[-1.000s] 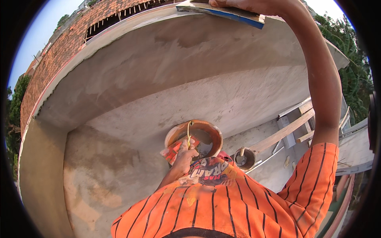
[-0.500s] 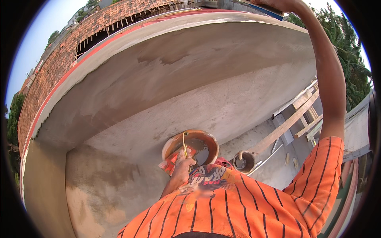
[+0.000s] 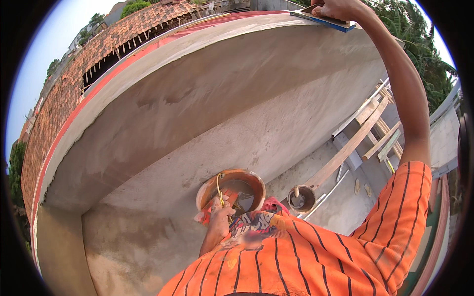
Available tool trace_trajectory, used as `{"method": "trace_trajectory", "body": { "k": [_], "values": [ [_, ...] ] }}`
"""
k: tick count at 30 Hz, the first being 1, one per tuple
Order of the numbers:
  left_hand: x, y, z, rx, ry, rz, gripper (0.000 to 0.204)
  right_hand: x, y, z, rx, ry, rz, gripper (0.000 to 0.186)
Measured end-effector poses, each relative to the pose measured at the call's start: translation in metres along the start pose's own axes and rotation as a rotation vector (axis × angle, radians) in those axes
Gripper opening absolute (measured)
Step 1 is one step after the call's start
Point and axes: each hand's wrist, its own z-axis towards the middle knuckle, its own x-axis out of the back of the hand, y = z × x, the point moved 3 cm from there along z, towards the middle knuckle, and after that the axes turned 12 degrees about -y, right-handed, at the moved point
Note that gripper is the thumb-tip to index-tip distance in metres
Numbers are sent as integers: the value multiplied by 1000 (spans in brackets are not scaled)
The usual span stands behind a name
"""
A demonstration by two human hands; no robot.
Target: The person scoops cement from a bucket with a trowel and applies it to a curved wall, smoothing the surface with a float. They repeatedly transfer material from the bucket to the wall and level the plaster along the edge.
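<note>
My right hand (image 3: 335, 7) is raised at the top right, closed on a plastering float (image 3: 328, 20) with a blue edge. The float lies against the top edge of the grey plastered wall (image 3: 237, 64). Low in front of my body, my left hand (image 3: 220, 213) is closed around a thin yellow cord-like handle (image 3: 218, 186) that runs up to the rim of an orange-brown bucket (image 3: 260, 185). Grey wet mix shows inside the bucket. Beside my left fingers is a red-orange patch that I cannot make out.
A smaller dark bucket (image 3: 307, 204) with a stick-like handle in it stands on the floor to the right. Beyond lie wooden planks (image 3: 348, 153), a pale pole (image 3: 328, 195) and a pair of sandals (image 3: 362, 187). A tiled roof (image 3: 108, 49) rises past the wall.
My right hand has brought the float down and slightly left onto the wall's top edge. My left hand still grips the bucket's handle; the whole view has shifted slightly.
</note>
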Motion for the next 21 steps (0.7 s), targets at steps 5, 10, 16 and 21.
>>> {"method": "trace_trajectory", "body": {
  "k": [5, 10, 16, 21],
  "values": [
    [2, -3, 4, 13, 13, 29, 43, -10, 68, -39, -346, 565, 227, 31],
    [18, -12, 10, -48, -25, 88, 42, -93, 55, -65, -185, 1374, 786, 32],
    [25, -13, 7, -123, -88, 301, 41, -122, 44, -45, -174, 1381, 902, 36],
    [28, -11, 7, -96, -121, 525, 39, -130, -3, -48, -172, 1377, 793, 34]
  ]
}}
